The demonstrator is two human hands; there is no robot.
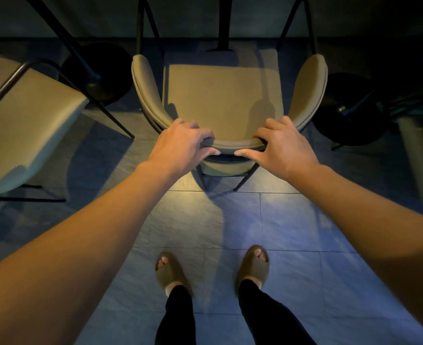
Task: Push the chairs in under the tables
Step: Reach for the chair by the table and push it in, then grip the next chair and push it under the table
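chair (224,100) at 12 o'clock, seat facing worktop post (225,23) | my left hand (180,143) and right hand (284,145) grip curved backrest, fingers curled over rim, thumbs beneath | second chair (26,120) at 9 o'clock

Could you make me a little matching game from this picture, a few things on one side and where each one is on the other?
Things:
1. middle chair
2. second chair
3. sandals
4. round table base

Places:
A. on the person's feet, on the tiled floor
B. far left, turned at an angle
C. backrest gripped by both hands
D. dark, between the two chairs

Pairs: 1-C, 2-B, 3-A, 4-D
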